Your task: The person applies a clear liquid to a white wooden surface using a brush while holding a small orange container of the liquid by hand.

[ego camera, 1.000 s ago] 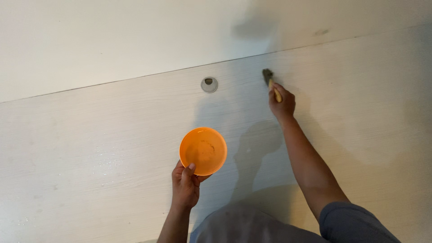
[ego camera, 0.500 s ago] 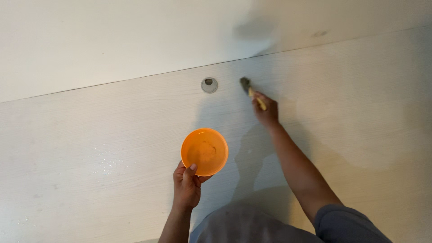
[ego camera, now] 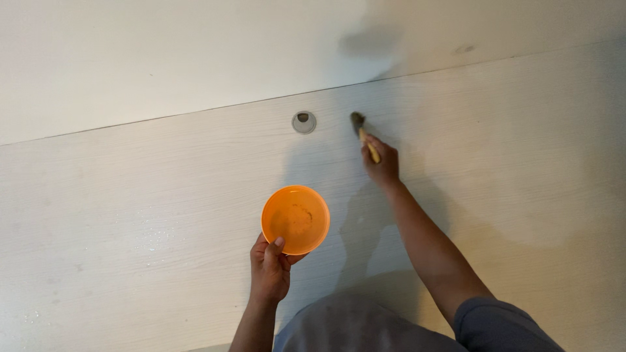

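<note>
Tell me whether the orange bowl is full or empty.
Nearly empty: the orange bowl in the left hand shows its bare bottom, with only a thin smear there.

The left hand [ego camera: 270, 267] is raised close to the body, forearm bent upward, fingers cupped from below and thumb pressed over an edge in a firm grip. The right arm reaches forward nearly straight, bare below a grey sleeve; the right hand [ego camera: 382, 160] is closed in a fist-like pinch, knuckles up.

Left hand [ego camera: 270, 268] grips orange bowl [ego camera: 295, 219]; right hand [ego camera: 382, 161] presses paintbrush [ego camera: 362, 133] on pale board [ego camera: 130, 195].
</note>
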